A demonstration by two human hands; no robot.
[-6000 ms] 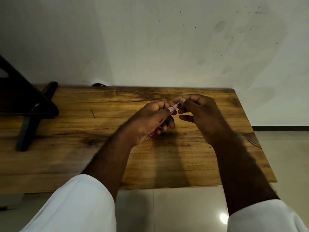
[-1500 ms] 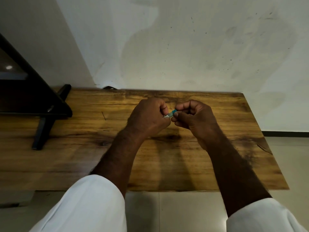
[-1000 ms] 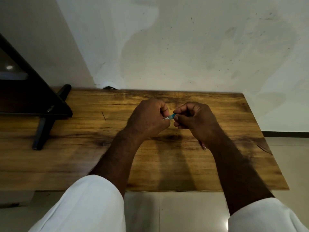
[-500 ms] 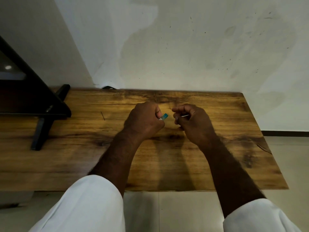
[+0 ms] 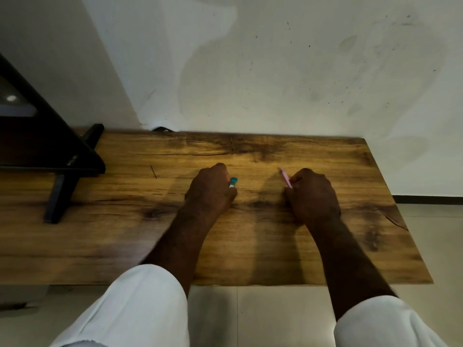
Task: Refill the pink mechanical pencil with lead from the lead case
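My left hand (image 5: 210, 190) grips the lead case (image 5: 233, 182), whose teal end sticks out past my thumb; the rest of it is hidden in my fist. My right hand (image 5: 312, 194) holds the pink mechanical pencil (image 5: 284, 177), which points up and to the left out of my curled fingers. Both hands are low over the wooden table (image 5: 250, 246), about a hand's width apart.
A black stand (image 5: 62, 166) with a slanted leg occupies the table's left end. Thin dark lead pieces (image 5: 153, 171) lie on the wood left of my left hand. The white wall (image 5: 275, 71) runs along the table's far edge; tiled floor lies beyond the near and right edges.
My hands have separated and dropped toward the table. The lead case stayed in my left hand, and the pink pencil now shows in my right hand.
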